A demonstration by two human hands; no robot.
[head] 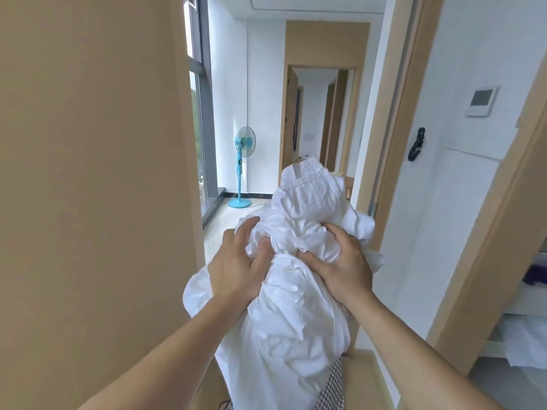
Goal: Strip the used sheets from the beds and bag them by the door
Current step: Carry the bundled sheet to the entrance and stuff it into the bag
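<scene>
I'm seeing a tan wall panel (88,173) filling the left side, with a window (201,119) just past its edge and a blue standing fan (243,170) on the floor beyond. My left hand (236,270) is clutching the white sheets (290,306), fingers digging into the folds. The bundle is sitting up in front of me, between both arms, bunched high. My right hand (343,267) is gripping the cloth from the other side. A wall control panel (482,101) is hanging at far right
</scene>
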